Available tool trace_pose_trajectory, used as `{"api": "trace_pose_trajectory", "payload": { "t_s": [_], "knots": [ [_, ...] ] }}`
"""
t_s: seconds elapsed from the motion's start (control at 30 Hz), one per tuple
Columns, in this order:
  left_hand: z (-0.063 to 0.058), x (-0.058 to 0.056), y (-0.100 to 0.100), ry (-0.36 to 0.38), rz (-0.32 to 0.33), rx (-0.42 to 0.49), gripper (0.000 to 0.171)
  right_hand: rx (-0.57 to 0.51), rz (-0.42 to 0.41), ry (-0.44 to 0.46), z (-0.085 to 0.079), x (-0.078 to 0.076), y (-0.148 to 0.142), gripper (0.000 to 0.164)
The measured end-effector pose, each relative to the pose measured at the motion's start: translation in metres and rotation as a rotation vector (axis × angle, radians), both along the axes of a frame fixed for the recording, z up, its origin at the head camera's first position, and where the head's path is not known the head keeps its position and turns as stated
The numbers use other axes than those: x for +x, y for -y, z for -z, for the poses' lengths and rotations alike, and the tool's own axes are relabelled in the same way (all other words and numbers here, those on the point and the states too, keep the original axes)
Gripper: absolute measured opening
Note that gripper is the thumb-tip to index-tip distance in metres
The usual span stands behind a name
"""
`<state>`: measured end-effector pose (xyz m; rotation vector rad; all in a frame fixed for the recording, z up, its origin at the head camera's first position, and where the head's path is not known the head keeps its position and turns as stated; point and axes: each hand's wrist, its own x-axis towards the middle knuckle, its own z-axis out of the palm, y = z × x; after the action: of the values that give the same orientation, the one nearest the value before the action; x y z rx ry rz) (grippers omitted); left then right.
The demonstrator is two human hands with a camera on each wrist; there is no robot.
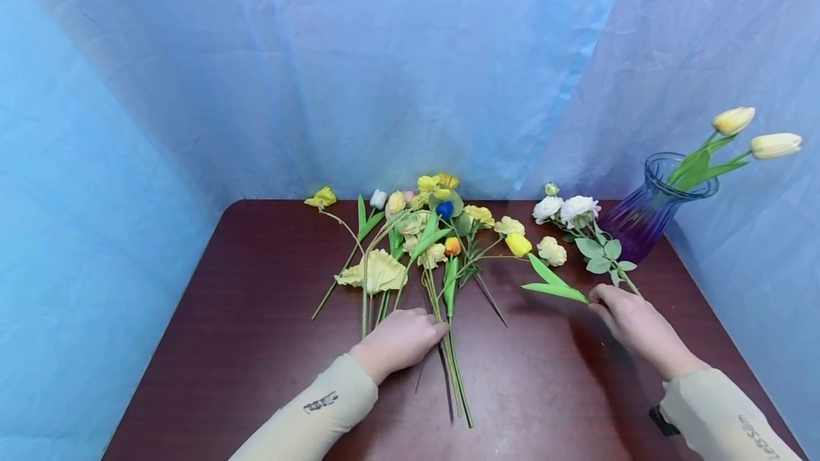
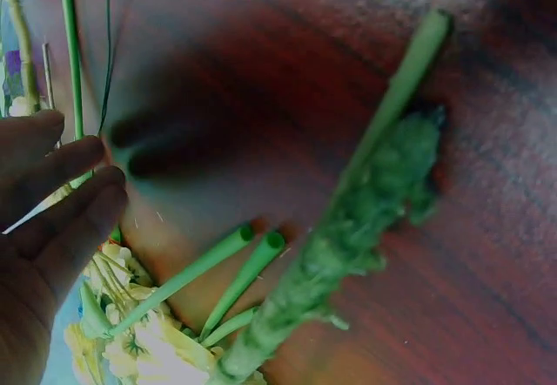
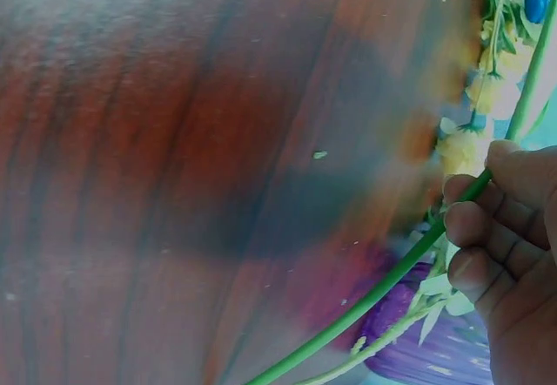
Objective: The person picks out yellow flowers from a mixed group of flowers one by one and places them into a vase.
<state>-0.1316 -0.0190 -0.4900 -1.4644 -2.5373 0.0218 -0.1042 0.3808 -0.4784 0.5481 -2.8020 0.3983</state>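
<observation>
Yellow tulip (image 1: 518,245) in right hand (image 1: 637,326), right of centre in head view.
Right hand pinches the tulip's green stem between thumb and curled fingers; bloom lies to the hand's upper left. Left hand (image 1: 405,338), lower centre, fingers nearly straight, over loose stems (image 1: 456,368); whether it touches them, cannot tell. Mixed flowers (image 1: 430,256) heaped mid-frame on dark red surface (image 1: 256,290). Blue-purple vase (image 1: 634,223), right, bears two pale tulips (image 1: 733,121); white flowers (image 1: 579,210) lie just left of it.
</observation>
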Motion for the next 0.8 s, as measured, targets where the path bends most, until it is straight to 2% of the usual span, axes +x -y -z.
{"api": "trace_pose_trajectory", "payload": {
  "t_s": [0.17,0.33,0.47,0.57,0.7,0.8],
  "knots": [
    [-0.003,0.007,-0.001,-0.023,-0.007,-0.067,0.026,-0.004,0.012,-0.006,-0.008,-0.003,0.002,0.021],
    [-0.019,0.011,0.013,0.003,-0.048,0.005,0.048,0.008,0.026,-0.027,-0.017,-0.009,0.006,0.018],
    [-0.034,0.011,0.043,0.015,-0.121,0.092,0.048,0.024,0.044,-0.07,-0.03,-0.014,0.01,0.019],
    [-0.041,0.008,0.071,0.019,-0.203,0.143,0.048,0.037,0.041,-0.147,-0.039,-0.016,0.012,0.022],
    [-0.042,0.002,0.106,-0.011,-0.309,0.195,0.048,0.059,0.053,-0.197,-0.051,-0.019,0.011,0.022],
    [-0.039,-0.002,0.129,-0.01,-0.401,0.21,0.051,0.062,0.074,-0.169,-0.063,-0.021,0.01,0.019]
  ]
}}
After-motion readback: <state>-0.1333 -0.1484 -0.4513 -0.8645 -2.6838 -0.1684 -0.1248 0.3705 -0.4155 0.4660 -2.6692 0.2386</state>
